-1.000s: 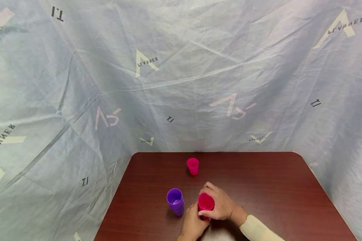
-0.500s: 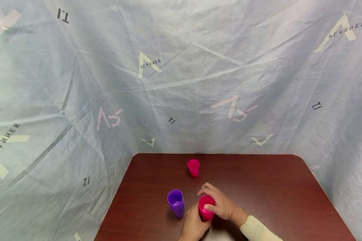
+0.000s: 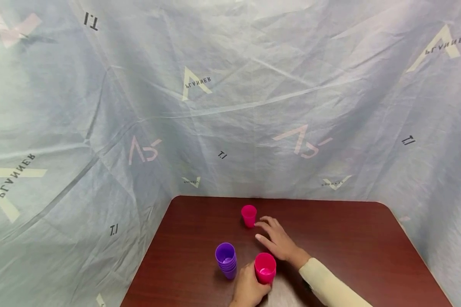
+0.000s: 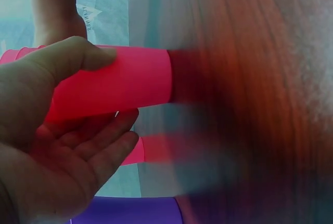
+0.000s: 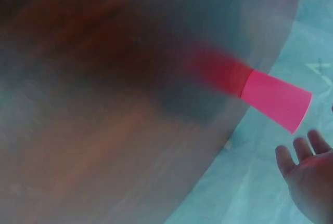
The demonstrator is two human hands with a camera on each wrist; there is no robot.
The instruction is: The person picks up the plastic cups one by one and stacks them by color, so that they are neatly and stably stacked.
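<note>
My left hand (image 3: 248, 286) holds a stack of pink plastic cups (image 3: 265, 269) upright near the front of the table. In the left wrist view the thumb lies along one side of the pink stack (image 4: 125, 81), with several rims showing and the other fingers on the opposite side. My right hand (image 3: 279, 242) reaches over the table with its fingers spread, holding nothing. Its fingertips are close to a single pink cup (image 3: 249, 216) standing upright farther back. That cup (image 5: 277, 100) stands apart from the right hand's fingers in the right wrist view.
A stack of purple cups (image 3: 226, 261) stands upright just left of my left hand. All the cups are on a dark reddish-brown table (image 3: 338, 247) with rounded far corners. Grey printed cloth (image 3: 246, 162) hangs behind the table and along both sides.
My right hand has left the pink stack and moved forward toward the single pink cup. My left hand keeps its hold on the stack. The view has shifted slightly.
</note>
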